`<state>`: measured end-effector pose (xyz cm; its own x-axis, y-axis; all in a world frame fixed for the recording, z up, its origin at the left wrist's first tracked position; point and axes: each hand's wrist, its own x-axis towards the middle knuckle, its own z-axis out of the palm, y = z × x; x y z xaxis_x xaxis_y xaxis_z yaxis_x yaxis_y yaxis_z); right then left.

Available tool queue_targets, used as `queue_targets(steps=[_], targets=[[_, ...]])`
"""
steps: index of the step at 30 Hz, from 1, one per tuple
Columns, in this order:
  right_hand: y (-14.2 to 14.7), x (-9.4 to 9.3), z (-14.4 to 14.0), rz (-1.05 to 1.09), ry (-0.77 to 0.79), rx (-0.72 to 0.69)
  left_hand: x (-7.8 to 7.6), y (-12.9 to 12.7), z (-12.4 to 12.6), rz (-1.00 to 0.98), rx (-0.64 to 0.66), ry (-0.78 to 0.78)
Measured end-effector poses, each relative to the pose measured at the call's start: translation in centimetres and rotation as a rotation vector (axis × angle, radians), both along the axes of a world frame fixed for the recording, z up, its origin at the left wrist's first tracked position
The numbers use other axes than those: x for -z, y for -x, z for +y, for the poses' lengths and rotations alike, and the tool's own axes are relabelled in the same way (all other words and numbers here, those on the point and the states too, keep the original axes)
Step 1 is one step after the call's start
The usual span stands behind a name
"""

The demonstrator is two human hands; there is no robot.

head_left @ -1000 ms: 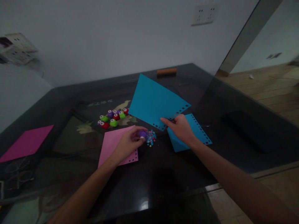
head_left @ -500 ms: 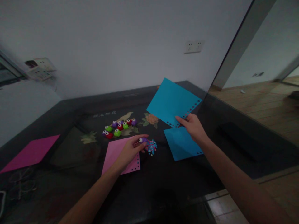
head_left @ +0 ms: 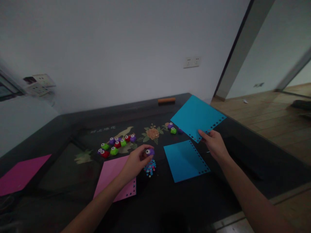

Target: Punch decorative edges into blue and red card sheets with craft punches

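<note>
My left hand [head_left: 139,160] is closed around a small purple craft punch [head_left: 150,151] with a white eye-like button. Just below it lies a heap of punched paper bits [head_left: 150,167], blue and pink. Under my left wrist rests a light pink sheet [head_left: 113,174] with small holes along its edge. My right hand [head_left: 213,141] pinches a blue sheet [head_left: 198,114] at its lower edge, tilted above the table. Shaped holes run along two of this sheet's sides. A second blue sheet [head_left: 183,160], also punched at the edge, lies flat below it.
Several red, green and purple punches [head_left: 117,144] stand in a cluster left of centre. A green punch [head_left: 173,130] and purple ones sit near the raised sheet. A magenta sheet [head_left: 24,173] lies far left, an orange-brown stick [head_left: 166,100] by the wall, a dark object [head_left: 243,155] at right.
My right hand has moved the blue sheet to the right, uncovering punches and more of the flat blue sheet. My left hand still holds the purple punch, now above the paper bits. The view has shifted.
</note>
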<state>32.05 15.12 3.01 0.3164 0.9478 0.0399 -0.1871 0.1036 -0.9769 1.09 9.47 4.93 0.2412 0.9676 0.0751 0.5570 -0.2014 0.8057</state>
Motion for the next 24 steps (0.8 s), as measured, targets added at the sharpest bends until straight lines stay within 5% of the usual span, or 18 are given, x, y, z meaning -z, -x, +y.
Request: queue_targets(steps=[4, 13, 24], targets=[[-0.2, 0.2, 0.0, -0.013, -0.004, 0.006, -0.2, -2.7, 3.5, 0.021, 0.018, -0.072], [-0.2, -0.4, -0.3, -0.046, -0.044, 0.01, 3.5, -6.6, 11.8, 0.174, -0.047, -0.128], [-0.4, -0.5, -0.4, -0.055, -0.062, 0.019, 3.5, -9.2, 13.9, 0.384, -0.136, -0.137]])
